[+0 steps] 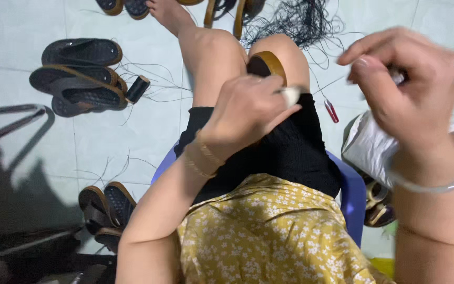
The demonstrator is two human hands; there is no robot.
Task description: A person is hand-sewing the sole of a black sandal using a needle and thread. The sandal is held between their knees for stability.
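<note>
Left hand (248, 113) grips tan-edged sandal sole (265, 64) on lap, frame centre; right hand (408, 87), upper right, pinches blurred thread. Stitching looks underway; finished sandals (80, 73) stacked upper left, more lower left.

Note the stacked black sandals (80, 76) on the tiled floor (17, 26), a black thread spool (137, 88) beside them, and red snips (331, 111) near the blue chair (350, 197).

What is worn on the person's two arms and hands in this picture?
Both forearms are bare, with no sleeves and no gloves. The left hand has thin gold chain bracelets at the wrist. The right hand has one slim silver-coloured bangle at its wrist. No rings can be made out; the right hand is blurred.
</note>
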